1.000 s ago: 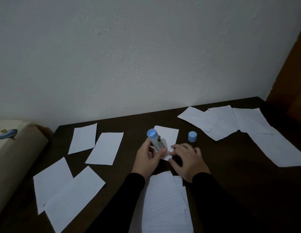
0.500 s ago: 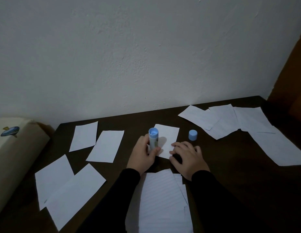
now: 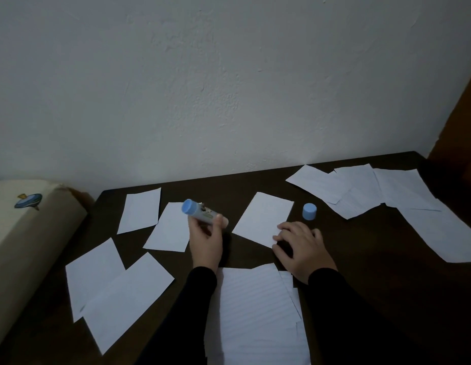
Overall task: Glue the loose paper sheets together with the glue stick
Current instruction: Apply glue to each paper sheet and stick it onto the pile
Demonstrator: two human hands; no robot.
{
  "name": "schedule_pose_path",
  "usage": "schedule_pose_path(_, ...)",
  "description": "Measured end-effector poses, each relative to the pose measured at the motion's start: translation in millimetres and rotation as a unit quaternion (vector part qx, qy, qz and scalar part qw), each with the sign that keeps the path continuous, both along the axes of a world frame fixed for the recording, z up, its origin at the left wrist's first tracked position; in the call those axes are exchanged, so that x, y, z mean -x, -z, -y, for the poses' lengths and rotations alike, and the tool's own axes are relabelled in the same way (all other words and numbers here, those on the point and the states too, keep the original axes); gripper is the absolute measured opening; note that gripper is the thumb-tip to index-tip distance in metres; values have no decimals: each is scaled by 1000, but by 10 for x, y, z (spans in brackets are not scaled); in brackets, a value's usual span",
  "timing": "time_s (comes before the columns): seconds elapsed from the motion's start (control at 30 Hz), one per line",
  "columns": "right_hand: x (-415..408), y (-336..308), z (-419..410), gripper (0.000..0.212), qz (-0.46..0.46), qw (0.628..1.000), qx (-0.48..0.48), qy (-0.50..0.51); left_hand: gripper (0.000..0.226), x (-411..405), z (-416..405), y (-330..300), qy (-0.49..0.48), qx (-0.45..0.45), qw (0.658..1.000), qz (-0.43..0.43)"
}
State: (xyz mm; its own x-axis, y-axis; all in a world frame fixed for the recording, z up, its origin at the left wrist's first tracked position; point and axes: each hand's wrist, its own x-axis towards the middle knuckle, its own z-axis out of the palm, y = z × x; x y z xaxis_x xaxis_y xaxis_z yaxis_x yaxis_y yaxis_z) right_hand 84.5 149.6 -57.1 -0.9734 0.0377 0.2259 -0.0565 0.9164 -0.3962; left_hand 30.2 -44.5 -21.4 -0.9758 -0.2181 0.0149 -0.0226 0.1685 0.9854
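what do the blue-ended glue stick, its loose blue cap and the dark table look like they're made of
The blue-ended glue stick, gripped by the left hand, looks like smooth plastic: a rigid tube with a printed label. The loose blue cap seems to be the same matte plastic, with an even colour and a crisp cylinder shape. The dark table is probably wood or a wood-look laminate; the dim light hides any grain.

Dim, bluish, grainy view; soft shadows, slight wide-angle bending at edges.

Cap (image 3: pixel 309 211) just right of the middle sheet (image 3: pixel 263 219); glue stick (image 3: pixel 200 213) left of it; stack (image 3: pixel 255 312) before it; all on the surface (image 3: pixel 387 259).
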Motion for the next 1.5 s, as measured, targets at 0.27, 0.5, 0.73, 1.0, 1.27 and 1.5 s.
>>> schedule_pose_path(0.27, 2, 6, 20, 36, -5, 997, -34, 65, 44, 9, -21, 17, 20, 2, 1000, 14)
schedule_pose_path(0.5, 21, -63, 47, 41, 75, 994, -44, 65, 37, 18, -20, 27, 33, 12, 999, 13)
schedule_pose_path(0.73, 266, -294, 331, 46, 164, 969, -120, 137, 46, 24, -24, 17, 23, 7, 1000, 16)
schedule_pose_path(1.0, 506, -449, 479, 47, 114, 989, -70, 66, 48, 19, -12, 4, -4, -32, 999, 18)
schedule_pose_path(1.27, 400, -428, 317, 54, 192, 954, -208, 98, 44, 15, -17, 7, 6, -29, 1000, 9)
schedule_pose_path(1.5, 390, -386, 263, 48, 118, 981, -121, 99, 40, 13, -10, 2, 12, -30, 999, 6)
